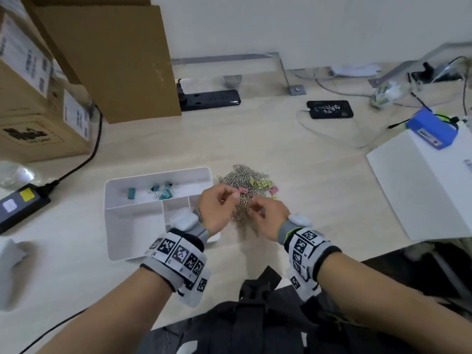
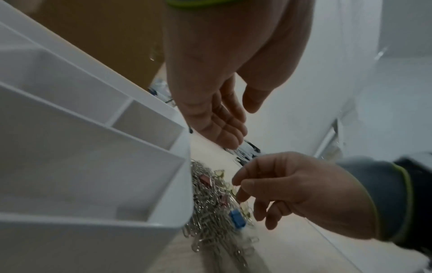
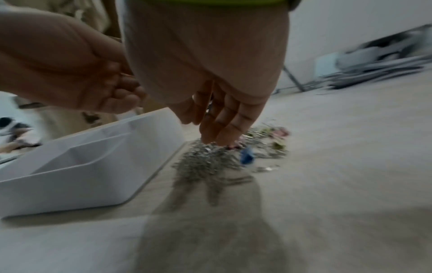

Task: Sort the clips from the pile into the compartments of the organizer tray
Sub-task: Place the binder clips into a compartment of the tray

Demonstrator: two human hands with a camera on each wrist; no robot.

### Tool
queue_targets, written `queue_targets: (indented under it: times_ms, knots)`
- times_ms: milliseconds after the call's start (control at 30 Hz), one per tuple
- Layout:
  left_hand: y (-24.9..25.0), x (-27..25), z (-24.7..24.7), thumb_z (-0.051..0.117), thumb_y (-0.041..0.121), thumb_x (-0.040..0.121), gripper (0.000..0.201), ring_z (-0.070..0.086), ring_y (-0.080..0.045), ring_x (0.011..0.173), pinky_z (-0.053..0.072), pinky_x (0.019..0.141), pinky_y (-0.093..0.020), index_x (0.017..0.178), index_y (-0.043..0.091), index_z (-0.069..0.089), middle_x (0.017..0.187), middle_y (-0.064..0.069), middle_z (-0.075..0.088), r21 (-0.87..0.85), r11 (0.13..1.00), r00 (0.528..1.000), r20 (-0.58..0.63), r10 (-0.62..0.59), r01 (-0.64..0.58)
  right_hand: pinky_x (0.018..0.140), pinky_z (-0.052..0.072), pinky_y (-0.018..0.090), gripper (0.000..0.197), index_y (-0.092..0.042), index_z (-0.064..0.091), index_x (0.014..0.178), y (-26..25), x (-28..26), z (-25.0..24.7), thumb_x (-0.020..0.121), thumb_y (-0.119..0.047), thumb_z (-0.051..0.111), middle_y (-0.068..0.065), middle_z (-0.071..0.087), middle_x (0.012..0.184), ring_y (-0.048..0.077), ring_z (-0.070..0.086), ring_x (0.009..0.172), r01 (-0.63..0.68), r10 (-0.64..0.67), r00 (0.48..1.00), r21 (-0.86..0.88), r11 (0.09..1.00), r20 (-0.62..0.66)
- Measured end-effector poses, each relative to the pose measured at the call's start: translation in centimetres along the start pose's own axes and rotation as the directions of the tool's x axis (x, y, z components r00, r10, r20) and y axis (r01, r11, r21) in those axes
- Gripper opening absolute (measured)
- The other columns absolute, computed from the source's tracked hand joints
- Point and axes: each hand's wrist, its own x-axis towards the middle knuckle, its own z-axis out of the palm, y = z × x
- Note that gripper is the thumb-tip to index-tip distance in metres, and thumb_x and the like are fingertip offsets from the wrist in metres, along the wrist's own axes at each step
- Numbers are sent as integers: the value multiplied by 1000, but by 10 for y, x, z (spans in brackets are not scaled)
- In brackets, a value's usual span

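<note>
The white organizer tray [image 1: 158, 175] lies left of a pile of silver paper clips [image 1: 242, 175] mixed with yellow, pink and blue binder clips. Several teal binder clips [image 1: 161, 192] sit in the tray's far compartment. My left hand [image 1: 229, 196] hovers over the pile's near left side by a pink clip [image 1: 243, 190]. In the left wrist view, this left hand [image 2: 243, 127] has relaxed fingers that hold nothing. My right hand [image 1: 256, 208] reaches down into the pile [image 3: 205, 160] beside a blue clip [image 3: 246, 157]. Its thumb and index tips [image 2: 240, 182] lie close together; a held clip does not show.
Cardboard boxes [image 1: 38, 98] stand at the back left, with a black power strip [image 1: 209, 98] behind them. A phone [image 1: 329, 109] on a cable lies at the back. A white box [image 1: 421, 190] with a blue pack [image 1: 431, 129] sits to the right. A black adapter [image 1: 20, 203] lies left.
</note>
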Motion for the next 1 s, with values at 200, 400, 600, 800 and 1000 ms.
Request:
queue_targets:
  times_ms: [200,400,600,800,1000]
  knots:
    - [-5,11,40,62,27,89,13,62,-8,72,56,69,-25,96,18,67,83,6,67,411,892,964,250,89,-189,67,44,20,7,-33,64,93,54,7,-30,90,-26,61,-10,66,88,12,62,79,-219,224,971,77,973,-77]
    - [4,44,57,62,27,88,27,63,-11,84,57,74,-29,114,22,59,95,9,62,462,885,997,78,30,-63,80,52,29,15,-24,63,105,65,30,-57,91,-28,59,-7,63,92,17,62,84,-222,236,966,126,967,-104]
    - [-3,59,71,65,21,84,18,60,-13,80,55,71,-29,102,21,61,94,4,61,620,776,987,157,23,-116,69,50,27,13,-30,64,101,71,42,-60,91,-27,57,-8,64,93,14,60,77,-92,92,996,-1,996,14]
    - [-18,40,79,64,21,85,8,54,-13,71,44,63,-22,93,22,60,85,6,54,672,723,972,234,-3,-159,73,46,26,18,-28,61,106,73,33,-49,88,-24,59,-4,63,104,16,59,86,172,-143,971,-143,975,190]
    - [-29,30,82,68,22,83,24,57,-14,72,52,66,-30,105,20,63,86,3,63,633,765,984,177,11,-122,69,46,28,20,-24,59,104,58,36,-38,91,-36,52,2,67,98,28,62,86,169,-115,971,-257,951,211]
